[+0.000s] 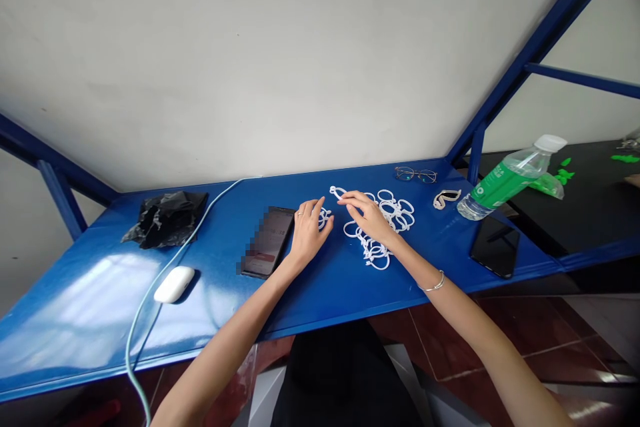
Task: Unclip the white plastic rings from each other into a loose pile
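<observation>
On the blue table point(320, 303), my right hand point(369, 217) pinches a white plastic loop point(338, 193) that sticks out to the left of its fingertips. Beneath and around that hand spreads a pile of similar white loops point(400, 213), some overlapping; my forearm and palm hide part of it. My left hand point(309, 230) is open, thumb apart from the fingers, resting over a few small white pieces point(325, 217) that it partly covers. These pieces appear to lie on the table. Beside the left hand is a dark phone point(267, 243), its screen lit and partly pixelated.
A black plastic bag point(166, 219), a pale blue cable point(173, 252) and a white earbud case point(175, 284) occupy the left side. Eyeglasses point(416, 175), a coiled whitish strap point(447, 198), a green-labelled bottle point(510, 177) and another phone point(495, 247) are on the right. Blue frame bars rise at both ends.
</observation>
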Demonstrator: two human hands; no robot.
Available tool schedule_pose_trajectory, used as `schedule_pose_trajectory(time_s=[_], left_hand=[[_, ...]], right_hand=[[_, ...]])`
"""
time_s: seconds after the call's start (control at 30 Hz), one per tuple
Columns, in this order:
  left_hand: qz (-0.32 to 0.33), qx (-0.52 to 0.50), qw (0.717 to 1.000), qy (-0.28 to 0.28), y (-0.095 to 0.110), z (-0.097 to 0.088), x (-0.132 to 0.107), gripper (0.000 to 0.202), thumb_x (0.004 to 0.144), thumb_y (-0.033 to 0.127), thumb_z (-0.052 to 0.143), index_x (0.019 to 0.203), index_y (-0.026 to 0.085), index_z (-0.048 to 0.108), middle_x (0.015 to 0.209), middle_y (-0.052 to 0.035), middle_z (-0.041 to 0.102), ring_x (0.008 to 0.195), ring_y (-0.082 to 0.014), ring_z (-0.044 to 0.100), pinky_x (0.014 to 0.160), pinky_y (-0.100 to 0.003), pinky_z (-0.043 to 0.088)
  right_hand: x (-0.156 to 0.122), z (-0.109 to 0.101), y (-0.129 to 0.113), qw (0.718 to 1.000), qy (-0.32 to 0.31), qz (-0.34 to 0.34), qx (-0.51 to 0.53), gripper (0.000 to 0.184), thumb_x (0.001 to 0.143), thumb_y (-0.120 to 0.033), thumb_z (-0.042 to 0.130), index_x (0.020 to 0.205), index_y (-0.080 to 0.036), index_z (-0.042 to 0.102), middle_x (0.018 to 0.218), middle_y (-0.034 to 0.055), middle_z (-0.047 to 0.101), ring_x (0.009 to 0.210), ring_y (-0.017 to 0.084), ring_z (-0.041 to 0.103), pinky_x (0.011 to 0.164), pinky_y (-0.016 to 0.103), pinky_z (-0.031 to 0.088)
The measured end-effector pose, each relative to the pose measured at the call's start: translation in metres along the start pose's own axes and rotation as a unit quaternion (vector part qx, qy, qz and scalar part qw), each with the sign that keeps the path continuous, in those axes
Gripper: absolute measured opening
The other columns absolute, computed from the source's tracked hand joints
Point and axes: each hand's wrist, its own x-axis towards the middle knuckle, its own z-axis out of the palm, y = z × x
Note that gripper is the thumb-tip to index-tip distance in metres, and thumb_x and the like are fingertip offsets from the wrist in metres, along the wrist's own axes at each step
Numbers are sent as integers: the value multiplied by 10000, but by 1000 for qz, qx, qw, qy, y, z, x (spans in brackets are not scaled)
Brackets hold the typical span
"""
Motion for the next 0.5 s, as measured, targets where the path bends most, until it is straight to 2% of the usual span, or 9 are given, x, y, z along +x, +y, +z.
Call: schedule_pose_trajectory(time_s=[0.3, 0.5], left_hand=[[0, -50, 999, 12, 1, -3, 1, 433, 914, 280, 501, 1330, 180, 437, 1205, -132, 553, 1138, -271, 490, 959, -410, 410], [15, -82, 997, -2, 2, -4, 1, 479, 892, 301, 553, 1339, 195, 419, 1225, -128, 552, 1149, -261, 499, 968, -407, 415]], right_hand=[[-4, 2, -13, 990, -39, -12, 137, 290, 968, -293, 419, 1047, -236, 692, 1099, 64, 606, 1078, 202, 566, 958, 359, 428], [-5, 6, -11, 974, -56, 29, 216, 283, 947, -354, 464, 1022, -230, 708, 1099, 62, 588, 1068, 206, 564, 931, 353, 448]])
